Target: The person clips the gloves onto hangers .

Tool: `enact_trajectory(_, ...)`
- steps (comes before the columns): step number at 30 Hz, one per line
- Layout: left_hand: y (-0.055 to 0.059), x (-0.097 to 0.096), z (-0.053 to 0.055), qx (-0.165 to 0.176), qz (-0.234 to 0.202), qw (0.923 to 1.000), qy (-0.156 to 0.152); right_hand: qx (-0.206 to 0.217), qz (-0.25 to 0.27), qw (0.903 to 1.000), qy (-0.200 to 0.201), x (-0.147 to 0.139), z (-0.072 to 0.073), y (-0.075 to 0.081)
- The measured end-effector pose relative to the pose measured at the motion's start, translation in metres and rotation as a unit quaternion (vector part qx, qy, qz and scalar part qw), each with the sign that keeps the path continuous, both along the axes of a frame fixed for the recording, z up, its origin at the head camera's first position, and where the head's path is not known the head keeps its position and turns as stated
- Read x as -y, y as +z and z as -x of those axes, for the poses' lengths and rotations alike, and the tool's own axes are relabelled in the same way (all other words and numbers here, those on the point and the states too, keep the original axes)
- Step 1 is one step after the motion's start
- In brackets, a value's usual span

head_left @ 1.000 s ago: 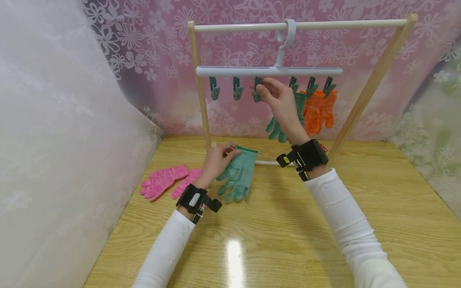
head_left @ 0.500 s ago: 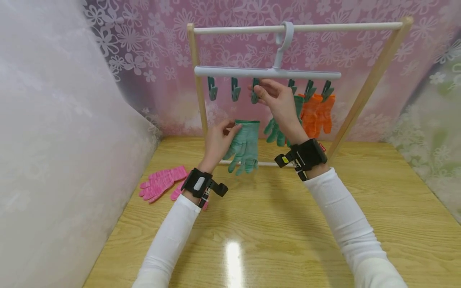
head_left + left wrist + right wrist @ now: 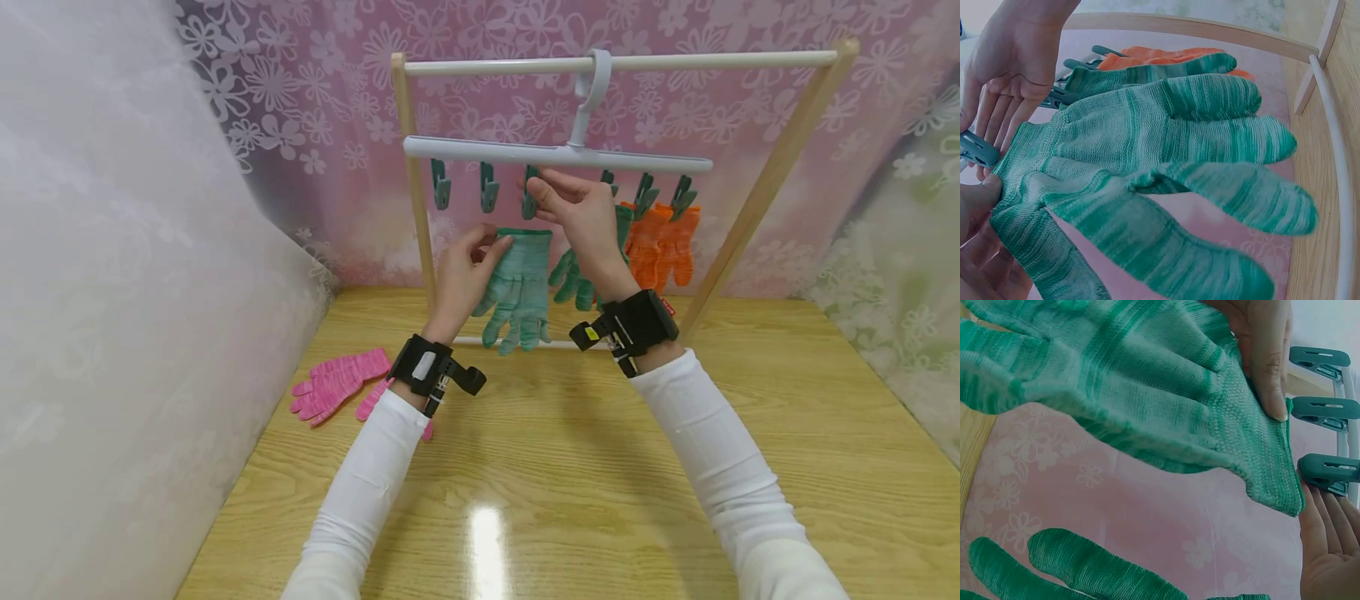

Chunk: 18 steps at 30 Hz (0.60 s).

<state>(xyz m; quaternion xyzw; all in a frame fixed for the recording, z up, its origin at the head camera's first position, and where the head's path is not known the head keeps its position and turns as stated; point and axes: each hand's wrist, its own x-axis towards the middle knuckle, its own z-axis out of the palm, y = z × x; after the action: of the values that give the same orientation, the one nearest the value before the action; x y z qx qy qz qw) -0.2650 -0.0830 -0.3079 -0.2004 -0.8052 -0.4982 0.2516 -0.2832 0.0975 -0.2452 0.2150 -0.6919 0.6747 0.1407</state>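
My left hand (image 3: 465, 275) pinches a light green striped knit glove (image 3: 521, 275) by its cuff, so the glove's fingers dangle. In the right wrist view the left thumb (image 3: 1270, 394) presses the cuff (image 3: 1266, 456) close to the clips. My right hand (image 3: 588, 221) grips the third dark green clip (image 3: 530, 196) from the left, with thumb and fingers around it. The cuff's edge is just below this clip in the head view. Whether the clip's mouth is parted is hard to see. A second green glove (image 3: 576, 283) hangs partly hidden behind the right hand.
The white hanger (image 3: 495, 150) hooks over the rack's top rod (image 3: 712, 61). Two further clips (image 3: 488, 187) are at its left. Orange gloves (image 3: 675, 246) hang at the right end. Pink gloves (image 3: 341, 383) lie on the wooden table (image 3: 570, 500), one partly behind the left arm.
My left hand has raised the light green glove from low near the table to just below the clip, slightly rightward. The right hand keeps its hold on the clip; the hanger tilts slightly down rightward.
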Motion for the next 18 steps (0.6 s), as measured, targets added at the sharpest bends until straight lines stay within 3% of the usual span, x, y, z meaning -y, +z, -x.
enact_trajectory(11, 0.003, -0.007, 0.003, -0.007, -0.031, 0.9993, -0.022, -0.004, 0.018, 0.9998, -0.007, 0.001, 0.0, 0.0)
enact_trajectory(18, 0.003, -0.017, 0.007, -0.041, -0.051, 0.9978, -0.011, -0.007, 0.025, 0.9991, -0.033, 0.002, 0.001, 0.001)
